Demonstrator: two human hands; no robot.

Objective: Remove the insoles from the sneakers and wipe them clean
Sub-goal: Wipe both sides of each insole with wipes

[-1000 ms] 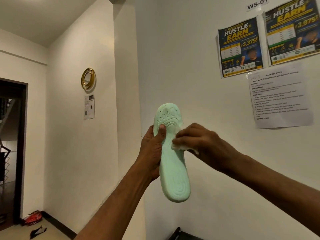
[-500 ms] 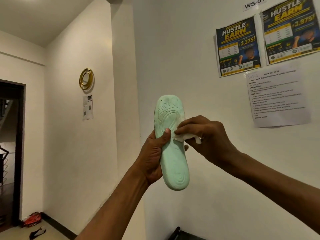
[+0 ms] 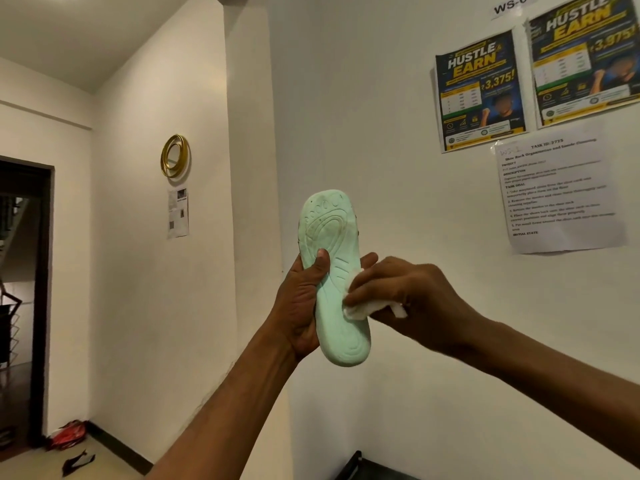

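A pale mint-green insole [image 3: 330, 237] stands upright in front of me, toe end up, its patterned underside facing me. My left hand [image 3: 301, 303] grips it by the left edge around the middle, thumb pressed on its face. My right hand [image 3: 408, 296] pinches a small white wipe [image 3: 360, 310] and presses it against the insole's lower right side. No sneakers are in view.
A white wall with two posters [image 3: 479, 91] and a task sheet [image 3: 557, 192] is close behind. A wall corner [image 3: 249, 202] runs down the middle. A dark doorway [image 3: 20, 289] is at the left, with a red item [image 3: 67, 434] on the floor. A dark object's edge [image 3: 360, 465] shows at the bottom.
My right hand has slid the wipe down the insole from near the ball area toward the heel half. The insole stays upright in my left hand.
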